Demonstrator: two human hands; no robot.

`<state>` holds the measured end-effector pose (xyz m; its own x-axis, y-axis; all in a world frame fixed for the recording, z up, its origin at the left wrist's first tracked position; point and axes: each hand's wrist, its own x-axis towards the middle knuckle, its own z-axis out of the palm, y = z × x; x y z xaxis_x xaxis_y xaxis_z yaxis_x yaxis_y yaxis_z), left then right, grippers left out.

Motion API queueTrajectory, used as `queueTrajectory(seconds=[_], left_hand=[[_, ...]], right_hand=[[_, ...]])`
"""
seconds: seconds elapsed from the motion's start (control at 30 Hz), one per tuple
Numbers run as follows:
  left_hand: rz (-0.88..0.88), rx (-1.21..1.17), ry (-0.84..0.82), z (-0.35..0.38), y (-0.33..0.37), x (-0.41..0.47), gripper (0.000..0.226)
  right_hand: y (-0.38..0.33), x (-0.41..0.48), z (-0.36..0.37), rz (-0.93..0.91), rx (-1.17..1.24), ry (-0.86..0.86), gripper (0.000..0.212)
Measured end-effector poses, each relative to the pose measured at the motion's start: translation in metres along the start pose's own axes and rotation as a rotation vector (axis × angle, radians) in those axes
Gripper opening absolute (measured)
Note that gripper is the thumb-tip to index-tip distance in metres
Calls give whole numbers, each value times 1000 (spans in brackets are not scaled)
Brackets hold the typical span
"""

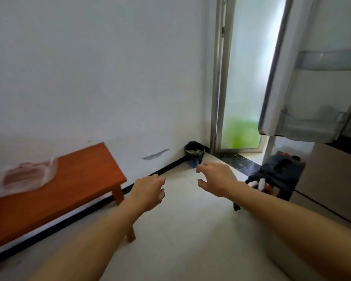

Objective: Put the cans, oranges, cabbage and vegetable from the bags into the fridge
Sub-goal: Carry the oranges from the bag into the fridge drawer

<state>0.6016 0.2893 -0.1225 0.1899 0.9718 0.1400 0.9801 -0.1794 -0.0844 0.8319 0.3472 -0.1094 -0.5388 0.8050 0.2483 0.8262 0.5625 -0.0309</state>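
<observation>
Both arms reach forward over the pale floor (190, 230) in the middle of the frame. The left hand (148, 191) has a loose, narrow grip, with its fingers curled downward and holding nothing. The right hand (217, 179) has a wide grip, with fingers and thumb spread apart, also holding nothing. The two hands are near each other but apart.

At the left edge a translucent plastic bag (22, 177) lies on the orange-brown wooden desk (79, 179), which stands against the white wall (99, 67). The bag's pinkish contents are too blurred to tell.

In the upper right the fridge door (312, 88) stands open, showing its clear door shelves. Beside it is a frosted glass door (245, 78), with a dark bin (195, 153) in the corner. A dark blue bag (280, 173) sits at the right, below the fridge door.
</observation>
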Motion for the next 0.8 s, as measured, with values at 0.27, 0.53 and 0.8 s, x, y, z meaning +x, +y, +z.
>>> queueTrajectory(seconds=[0.27,0.53,0.8], left_hand=[[-227,23,-48,-3,-197,-121,12],[-486,-8,-108,27,-325,-191,15],[-665,-21,-133,56,-469,-201,16]], right_hand=[[-212,97,47,-237,61,-38,39],[-353,197,88,-455,74,-112,21],[-471,325,148,-607,110,-191,38]])
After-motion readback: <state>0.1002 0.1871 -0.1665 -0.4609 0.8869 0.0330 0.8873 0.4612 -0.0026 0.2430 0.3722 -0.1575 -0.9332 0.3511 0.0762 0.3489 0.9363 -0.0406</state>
